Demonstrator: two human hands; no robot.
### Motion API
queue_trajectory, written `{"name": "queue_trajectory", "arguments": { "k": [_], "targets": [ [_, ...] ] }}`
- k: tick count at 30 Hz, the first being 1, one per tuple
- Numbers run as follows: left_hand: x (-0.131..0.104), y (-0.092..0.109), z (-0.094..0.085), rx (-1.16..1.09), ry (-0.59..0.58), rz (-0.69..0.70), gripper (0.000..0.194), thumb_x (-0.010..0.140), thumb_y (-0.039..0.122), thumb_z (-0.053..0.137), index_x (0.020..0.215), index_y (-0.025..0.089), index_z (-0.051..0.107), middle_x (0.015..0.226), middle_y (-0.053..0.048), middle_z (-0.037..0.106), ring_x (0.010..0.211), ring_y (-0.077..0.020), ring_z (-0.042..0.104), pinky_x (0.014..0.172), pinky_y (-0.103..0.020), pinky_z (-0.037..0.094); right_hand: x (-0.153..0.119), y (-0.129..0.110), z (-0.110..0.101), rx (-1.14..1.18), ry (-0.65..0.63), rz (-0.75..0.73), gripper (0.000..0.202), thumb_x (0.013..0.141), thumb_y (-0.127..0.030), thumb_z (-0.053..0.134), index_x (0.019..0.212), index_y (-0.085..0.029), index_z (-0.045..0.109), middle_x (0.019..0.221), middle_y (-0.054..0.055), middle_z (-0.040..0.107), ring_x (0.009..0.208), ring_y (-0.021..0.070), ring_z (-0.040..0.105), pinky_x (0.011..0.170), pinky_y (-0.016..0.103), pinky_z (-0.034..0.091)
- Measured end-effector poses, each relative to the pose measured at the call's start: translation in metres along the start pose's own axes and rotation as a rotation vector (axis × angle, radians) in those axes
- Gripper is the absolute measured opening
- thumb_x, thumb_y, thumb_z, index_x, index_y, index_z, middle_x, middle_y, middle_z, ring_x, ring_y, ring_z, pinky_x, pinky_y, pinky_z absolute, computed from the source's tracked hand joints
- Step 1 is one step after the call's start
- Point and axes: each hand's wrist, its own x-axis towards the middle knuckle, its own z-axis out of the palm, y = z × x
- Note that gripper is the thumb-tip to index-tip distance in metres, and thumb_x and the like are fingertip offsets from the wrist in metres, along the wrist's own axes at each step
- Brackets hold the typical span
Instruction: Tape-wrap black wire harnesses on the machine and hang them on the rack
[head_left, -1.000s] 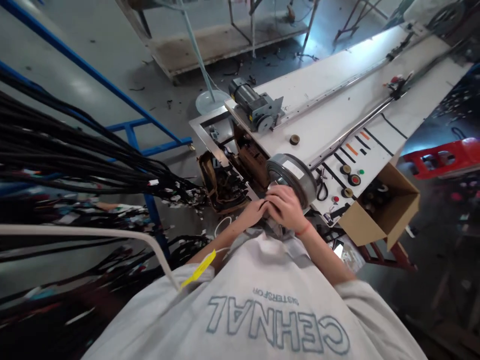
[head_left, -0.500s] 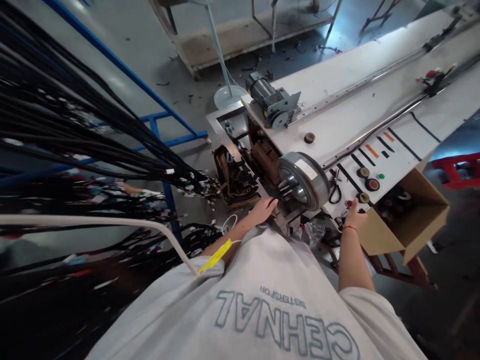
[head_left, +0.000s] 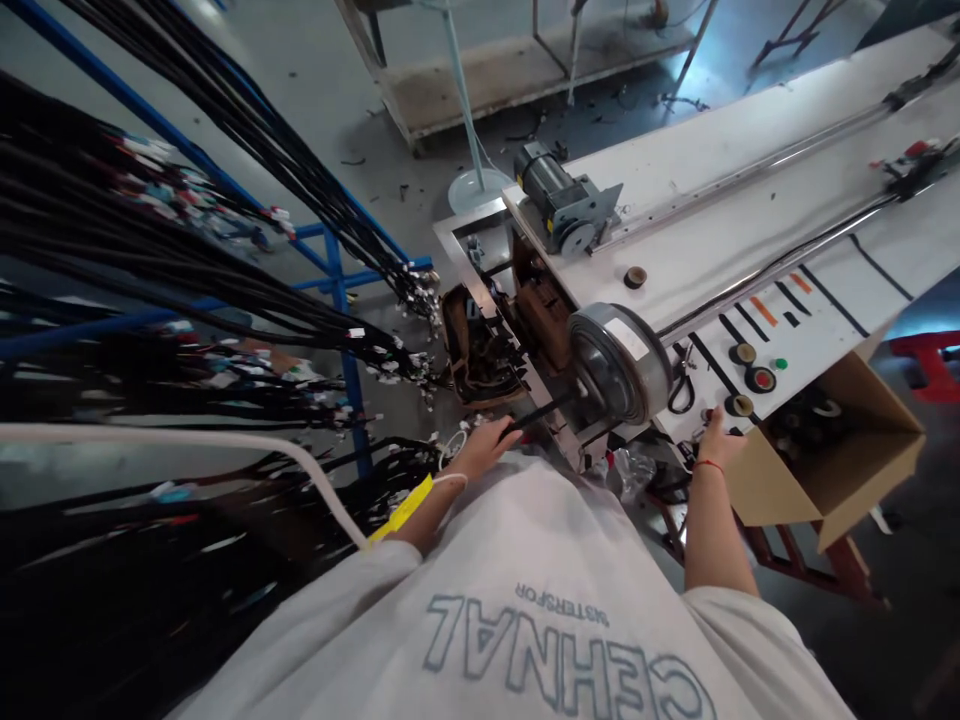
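Note:
My left hand (head_left: 484, 445) is closed on the end of a black strip (head_left: 544, 411), which stretches toward the large grey wheel (head_left: 621, 362) at the machine's near end. Beside the red button and a tan tape roll (head_left: 742, 405) on the white worktop (head_left: 705, 240), my right hand (head_left: 720, 442) rests with its fingers partly spread. It touches the worktop's front edge and holds nothing that shows. Short black and orange strips (head_left: 763, 311) lie in a row on the worktop, close to a green button (head_left: 781, 364).
Bundles of black cables (head_left: 225, 300) hang from a blue frame (head_left: 330, 255) on the left. An open cardboard box (head_left: 870, 450) stands at the right. A motor (head_left: 551, 185) sits on the machine's far side, with a metal table (head_left: 480, 90) behind it.
My left hand has moved left, away from the wheel, and the black strip now stretches out from it. My right hand stays near the buttons. The whole view has shifted slightly.

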Motion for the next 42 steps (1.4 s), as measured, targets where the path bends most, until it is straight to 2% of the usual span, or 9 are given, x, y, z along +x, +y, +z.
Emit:
{"name": "queue_trajectory", "arguments": {
  "k": [7, 11, 18, 23, 27, 31, 35, 38, 42],
  "targets": [
    [0.024, 0.036, -0.010, 0.026, 0.062, 0.056, 0.028, 0.098, 0.038, 0.039, 0.099, 0.018, 0.059, 0.089, -0.008, 0.068, 0.087, -0.0222, 0.064, 0.081, -0.031, 0.046, -0.002, -0.005, -0.002, -0.007, 0.005, -0.004, 0.074, 0.082, -0.057, 0.062, 0.130, -0.003, 0.045, 0.128, 0.030, 0.054, 0.124, 0.0393, 0.051, 0.104, 0.047, 0.043],
    [0.038, 0.051, -0.010, -0.001, 0.076, 0.097, 0.030, 0.099, 0.039, 0.039, 0.093, 0.017, 0.060, 0.088, -0.008, 0.067, 0.086, -0.0219, 0.063, 0.081, -0.032, 0.046, -0.002, -0.004, -0.002, 0.007, -0.002, -0.032, 0.072, 0.083, -0.058, 0.062, 0.128, -0.004, 0.046, 0.127, 0.029, 0.055, 0.122, 0.0384, 0.052, 0.102, 0.045, 0.045],
    [0.062, 0.066, -0.004, -0.255, -0.003, 0.106, 0.044, 0.100, 0.042, 0.028, 0.075, 0.017, 0.055, 0.069, -0.002, 0.059, 0.069, -0.0157, 0.056, 0.071, -0.026, 0.043, -0.001, 0.000, 0.001, -0.019, 0.031, -0.018, 0.071, 0.083, -0.064, 0.059, 0.121, -0.005, 0.050, 0.123, 0.030, 0.057, 0.118, 0.0386, 0.055, 0.101, 0.046, 0.044],
    [0.062, 0.074, 0.004, -0.305, 0.003, 0.084, 0.048, 0.098, 0.048, 0.027, 0.073, 0.016, 0.054, 0.066, 0.000, 0.054, 0.067, -0.0148, 0.052, 0.068, -0.026, 0.042, 0.004, 0.007, 0.005, -0.006, 0.039, -0.027, 0.070, 0.087, -0.071, 0.047, 0.118, -0.008, 0.050, 0.121, 0.028, 0.058, 0.118, 0.0379, 0.056, 0.101, 0.050, 0.043],
    [0.056, 0.063, 0.012, -0.353, -0.030, 0.085, 0.050, 0.097, 0.052, 0.027, 0.082, 0.016, 0.057, 0.063, 0.001, 0.052, 0.060, -0.0133, 0.049, 0.062, -0.025, 0.041, 0.005, 0.009, 0.005, -0.003, 0.020, -0.053, 0.072, 0.083, -0.068, 0.056, 0.121, -0.007, 0.048, 0.124, 0.029, 0.057, 0.119, 0.0367, 0.055, 0.101, 0.046, 0.044],
    [0.042, 0.019, 0.008, -0.316, -0.198, 0.085, 0.048, 0.093, 0.058, 0.034, 0.085, 0.016, 0.056, 0.062, 0.001, 0.055, 0.059, -0.0136, 0.052, 0.062, -0.024, 0.042, 0.005, 0.008, 0.003, -0.005, 0.007, -0.038, 0.074, 0.081, -0.065, 0.062, 0.124, -0.006, 0.048, 0.128, 0.029, 0.055, 0.123, 0.0369, 0.052, 0.104, 0.045, 0.042],
    [0.018, -0.020, -0.004, -0.096, -0.127, 0.014, 0.040, 0.092, 0.052, 0.039, 0.081, 0.018, 0.055, 0.070, -0.003, 0.062, 0.068, -0.0177, 0.058, 0.069, -0.027, 0.044, 0.008, 0.010, 0.005, -0.014, 0.000, -0.027, 0.077, 0.081, -0.066, 0.061, 0.125, -0.004, 0.046, 0.130, 0.030, 0.053, 0.126, 0.0372, 0.050, 0.106, 0.045, 0.040],
    [0.005, -0.017, -0.012, 0.026, -0.046, -0.026, 0.031, 0.095, 0.043, 0.040, 0.089, 0.019, 0.057, 0.083, -0.007, 0.067, 0.078, -0.0212, 0.063, 0.075, -0.029, 0.045, 0.009, 0.012, 0.006, -0.005, -0.005, -0.048, 0.074, 0.082, -0.064, 0.059, 0.126, -0.006, 0.045, 0.130, 0.028, 0.054, 0.126, 0.0348, 0.050, 0.105, 0.043, 0.041],
    [0.003, 0.014, -0.017, 0.148, -0.012, -0.064, 0.027, 0.098, 0.039, 0.039, 0.091, 0.020, 0.056, 0.086, -0.009, 0.067, 0.085, -0.0240, 0.066, 0.076, -0.030, 0.044, 0.009, 0.011, 0.007, 0.037, -0.005, -0.045, 0.071, 0.082, -0.061, 0.062, 0.124, -0.007, 0.047, 0.129, 0.026, 0.056, 0.123, 0.0328, 0.053, 0.104, 0.040, 0.042]
  ]
}}
